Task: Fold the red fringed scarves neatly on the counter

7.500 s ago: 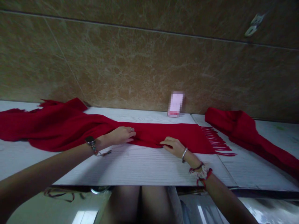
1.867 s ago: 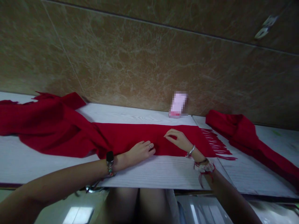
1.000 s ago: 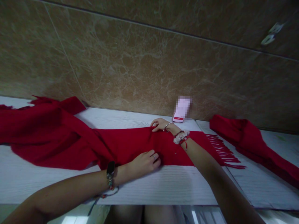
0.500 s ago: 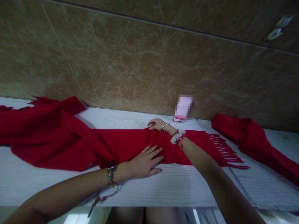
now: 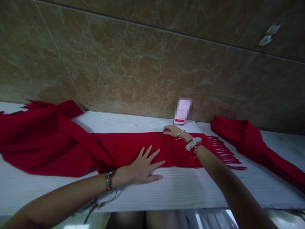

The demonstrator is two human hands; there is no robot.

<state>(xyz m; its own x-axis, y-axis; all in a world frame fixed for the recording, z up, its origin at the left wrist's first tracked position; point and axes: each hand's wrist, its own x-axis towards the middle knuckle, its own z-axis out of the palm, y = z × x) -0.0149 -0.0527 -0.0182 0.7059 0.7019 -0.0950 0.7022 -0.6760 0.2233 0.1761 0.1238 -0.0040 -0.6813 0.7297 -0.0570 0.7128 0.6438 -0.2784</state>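
A red fringed scarf [image 5: 128, 141] lies lengthwise on the white table, its middle stretch flat and its left part in a loose heap. My left hand [image 5: 144, 165] rests flat on it with spread fingers, the thumb reaching past the near edge. At the scarf's far edge, my right hand [image 5: 172, 130] has its fingers curled in on the cloth; the fingertips are partly hidden. To the right of my right forearm, the fringe [image 5: 225, 151] fans out over the table.
A phone [image 5: 182, 111] with a blurred screen leans against the brown marbled wall [image 5: 133, 63] behind the scarf. Another red cloth [image 5: 250, 140] lies on the right of the white table [image 5: 152, 197]. A wall fitting [image 5: 269, 34] is at upper right.
My right hand has slid to the right along the scarf's far edge. My left hand's fingers are spread wider. The view has shifted slightly.
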